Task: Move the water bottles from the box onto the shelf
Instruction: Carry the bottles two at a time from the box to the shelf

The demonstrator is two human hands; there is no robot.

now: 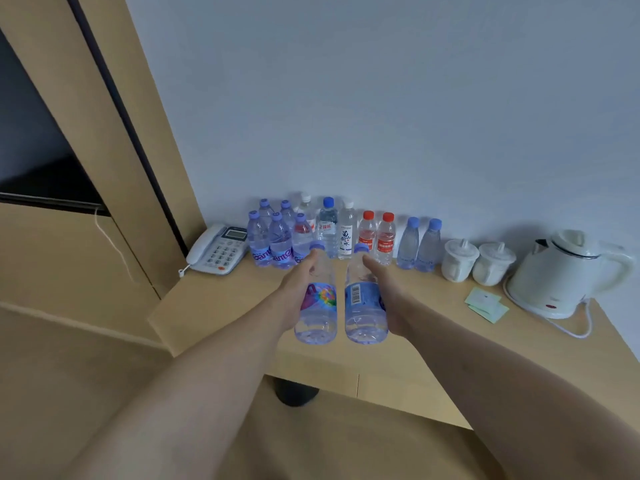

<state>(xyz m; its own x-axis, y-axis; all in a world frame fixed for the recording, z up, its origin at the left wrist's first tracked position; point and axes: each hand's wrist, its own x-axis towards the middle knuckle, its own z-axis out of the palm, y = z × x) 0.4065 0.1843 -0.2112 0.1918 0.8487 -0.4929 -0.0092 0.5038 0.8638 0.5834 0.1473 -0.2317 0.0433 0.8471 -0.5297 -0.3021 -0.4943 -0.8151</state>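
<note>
You're mid-carry — left hand (294, 289) grips bottle (317, 306), right hand (388, 296) grips second bottle (365, 306), both held above shelf (214, 306), short of standing row (329, 233). Box not in view. Next — lower both upright into bare space before row, then release

On the shelf, the clear plastic bottles with lilac caps (278, 242) at the left carry blue labels reading "Ganten", partly hidden. A clear bottle with a white label (346, 233) shows the Chinese characters 南山御水. The clear bottle in the right hand (365, 299) shows a barcode; its digits cannot be read.
</note>
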